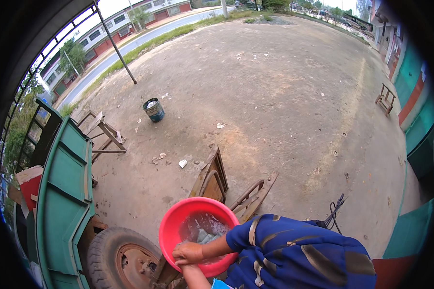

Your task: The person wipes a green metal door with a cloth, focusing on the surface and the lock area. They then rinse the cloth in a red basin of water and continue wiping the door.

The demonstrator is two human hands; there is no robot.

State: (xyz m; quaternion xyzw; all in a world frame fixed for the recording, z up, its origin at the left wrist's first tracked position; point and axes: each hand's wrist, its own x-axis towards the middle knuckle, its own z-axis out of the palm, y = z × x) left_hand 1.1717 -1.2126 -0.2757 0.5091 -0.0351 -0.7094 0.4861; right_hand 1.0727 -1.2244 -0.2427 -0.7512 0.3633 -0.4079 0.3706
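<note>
A red plastic basin [170,220] holds foamy water with pale grey-green pieces [204,236] in it, perhaps wet cloth. My right hand [188,252] comes from a dark blue patterned sleeve [275,234] and lies over my left hand at the basin's near-left rim. Its fingers curl across the left wrist. My left forearm rises from the bottom edge, and the left hand [182,262] is mostly covered by the right one. Whether either hand grips anything is hidden. Wooden stool-like frames [212,173] stand just beyond the basin.
A green metal trailer side [65,188] and a large tyre [110,249] flank the basin on the left. A wooden trestle [110,135] and a bin [154,111] stand farther off. Black cables [333,213] lie at right. A small stool [385,99] is near green doors [408,77].
</note>
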